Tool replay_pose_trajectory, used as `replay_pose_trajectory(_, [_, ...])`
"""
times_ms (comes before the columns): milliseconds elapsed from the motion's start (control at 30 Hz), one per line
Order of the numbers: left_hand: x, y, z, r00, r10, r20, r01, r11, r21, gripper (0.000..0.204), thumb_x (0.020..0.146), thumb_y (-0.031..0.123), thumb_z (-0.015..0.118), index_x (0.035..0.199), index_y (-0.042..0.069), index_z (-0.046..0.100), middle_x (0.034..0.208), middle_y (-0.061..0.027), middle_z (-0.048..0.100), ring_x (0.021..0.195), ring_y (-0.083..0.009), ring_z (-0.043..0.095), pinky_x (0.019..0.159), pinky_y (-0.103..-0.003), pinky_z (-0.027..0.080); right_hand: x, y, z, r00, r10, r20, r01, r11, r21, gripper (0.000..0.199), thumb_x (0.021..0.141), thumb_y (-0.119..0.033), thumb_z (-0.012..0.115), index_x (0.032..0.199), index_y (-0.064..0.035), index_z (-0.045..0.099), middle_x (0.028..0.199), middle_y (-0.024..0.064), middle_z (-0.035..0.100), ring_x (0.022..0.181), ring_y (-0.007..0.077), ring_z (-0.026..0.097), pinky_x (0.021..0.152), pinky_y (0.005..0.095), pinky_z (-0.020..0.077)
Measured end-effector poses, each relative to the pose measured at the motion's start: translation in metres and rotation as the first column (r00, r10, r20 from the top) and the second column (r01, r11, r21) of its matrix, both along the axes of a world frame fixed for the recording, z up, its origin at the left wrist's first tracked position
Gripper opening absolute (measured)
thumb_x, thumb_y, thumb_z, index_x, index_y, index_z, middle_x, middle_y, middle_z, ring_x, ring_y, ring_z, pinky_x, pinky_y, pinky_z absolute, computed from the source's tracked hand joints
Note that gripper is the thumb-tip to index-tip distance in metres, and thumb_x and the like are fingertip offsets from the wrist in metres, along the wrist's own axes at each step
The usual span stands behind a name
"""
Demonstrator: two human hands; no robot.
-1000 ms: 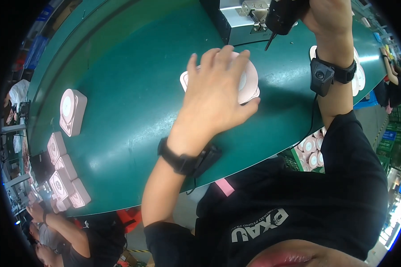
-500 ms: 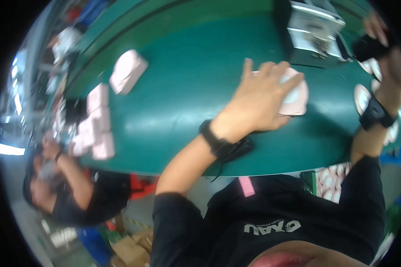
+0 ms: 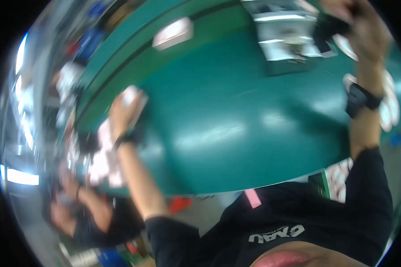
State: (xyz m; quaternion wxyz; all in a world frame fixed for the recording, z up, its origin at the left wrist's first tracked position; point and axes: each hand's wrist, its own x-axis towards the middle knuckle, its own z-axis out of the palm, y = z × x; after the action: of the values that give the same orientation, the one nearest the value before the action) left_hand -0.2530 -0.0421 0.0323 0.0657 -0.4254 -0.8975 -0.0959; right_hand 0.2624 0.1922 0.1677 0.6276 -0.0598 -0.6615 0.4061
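Note:
At the far left of the green table, my left hand (image 3: pixel 122 111) is closed round a pale pink box (image 3: pixel 138 103), its fingers over the top. A row of similar pink boxes (image 3: pixel 107 167) lies just below it, blurred. Another pink box (image 3: pixel 173 34) sits apart at the back of the table. My right hand (image 3: pixel 358 22) is raised at the upper right, beside a black part (image 3: pixel 332 32) next to a silver metal machine (image 3: pixel 285 38). Motion smears its fingers, so I cannot tell whether they grip that part.
Several flat pale pink and white pieces (image 3: pixel 390 102) lie by my right forearm. A box of similar pieces (image 3: pixel 338 180) stands below the table's right front edge. At the lower left, another person (image 3: pixel 93 209) works near the pink boxes.
My left hand has swung from the middle of the table to the far left. A pink box now lies farther back. The whole view has turned; my right hand stays by the machine.

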Motion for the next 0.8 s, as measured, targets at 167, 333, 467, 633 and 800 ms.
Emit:
replay_pose_trajectory(167, [0.008,-0.043,-0.012,0.986,-0.077,0.145,0.062,0.992,0.111,0.084,0.091,0.047,0.078,0.147,-0.011,0.051,0.146,-0.0318,0.057,0.137,-0.0428,0.055,0.114,-0.047,0.043,-0.026,-0.009,-0.005,0.997,-0.034,0.072,0.033,0.999,0.008,0.018,0.094,-0.013,0.076,0.085,-0.0017,0.066,0.063,-0.0001,0.06,0.049,0.0087,0.054,0.049,0.025,0.0441])
replay_pose_trajectory(333, [0.094,-0.032,-0.01,0.923,-0.37,0.103,0.342,0.913,0.222,0.082,0.088,0.037,0.082,0.149,-0.008,0.049,0.147,-0.0291,0.054,0.138,-0.0429,0.052,0.116,-0.05,0.041,-0.047,0.003,-0.023,0.997,-0.028,-0.076,0.041,0.985,0.166,0.021,0.091,-0.015,0.078,0.081,-0.0042,0.063,0.066,-0.0008,0.06,0.053,0.0065,0.053,0.049,0.0245,0.0412])
replay_pose_trajectory(467, [0.184,0.007,-0.016,0.8,-0.566,0.2,0.496,0.811,0.308,0.085,0.081,0.034,0.084,0.147,-0.006,0.049,0.146,-0.0273,0.054,0.134,-0.0434,0.053,0.117,-0.051,0.038,-0.038,0.002,-0.024,0.993,0.064,0.102,-0.064,0.998,-0.006,0.023,0.092,-0.016,0.078,0.079,-0.0043,0.062,0.067,-0.0002,0.06,0.053,0.0067,0.053,0.049,0.0252,0.0415])
replay_pose_trajectory(633, [0.276,0.03,-0.01,0.723,-0.668,0.175,0.604,0.735,0.307,0.088,0.076,0.04,0.086,0.144,-0.004,0.052,0.145,-0.0258,0.055,0.129,-0.0439,0.056,0.115,-0.054,0.039,-0.034,-0.019,-0.012,0.959,0.173,0.226,-0.114,0.961,-0.251,0.026,0.093,-0.017,0.076,0.078,-0.0044,0.06,0.064,0.0001,0.059,0.051,0.0075,0.054,0.046,0.0264,0.0425])
replay_pose_trajectory(800, [0.318,0.039,-0.016,0.645,-0.755,0.119,0.675,0.636,0.374,0.089,0.072,0.042,0.087,0.142,-0.002,0.054,0.147,-0.0224,0.057,0.128,-0.0398,0.056,0.113,-0.054,0.037,-0.036,-0.049,-0.006,0.93,0.329,0.162,-0.285,0.926,-0.247,0.025,0.095,-0.016,0.076,0.078,-0.0049,0.061,0.062,-0.0002,0.057,0.049,0.0074,0.054,0.045,0.0262,0.0425])
